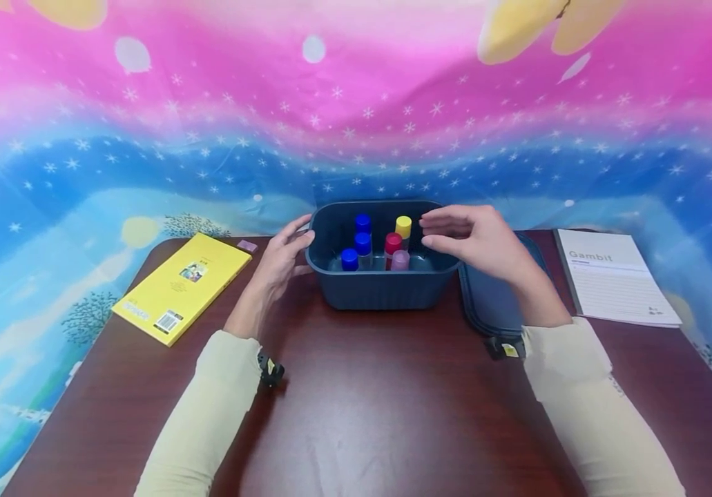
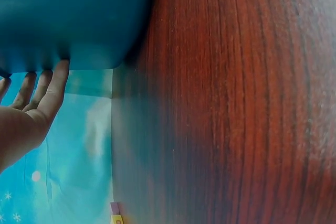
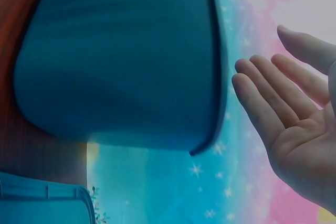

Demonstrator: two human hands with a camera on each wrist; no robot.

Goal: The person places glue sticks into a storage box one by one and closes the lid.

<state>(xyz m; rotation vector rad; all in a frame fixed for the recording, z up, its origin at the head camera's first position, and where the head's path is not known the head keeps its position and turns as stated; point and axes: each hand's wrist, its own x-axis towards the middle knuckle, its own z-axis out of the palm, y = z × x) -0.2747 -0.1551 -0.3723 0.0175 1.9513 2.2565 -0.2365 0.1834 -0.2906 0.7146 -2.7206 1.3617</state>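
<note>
Between your hands sits the bin (image 1: 380,286), rigid plastic, light, holding 6 loose bottles (image 1: 363,243). Left hand (image 1: 281,259) touches its wall, fingers straight; right hand (image 1: 476,238) hovers open. Grip both end rims.

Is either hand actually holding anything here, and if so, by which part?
Nothing is gripped. The left hand rests straight fingers against the left outer wall of the blue bin. The right hand hovers open above the bin's right rim, touching nothing.
</note>
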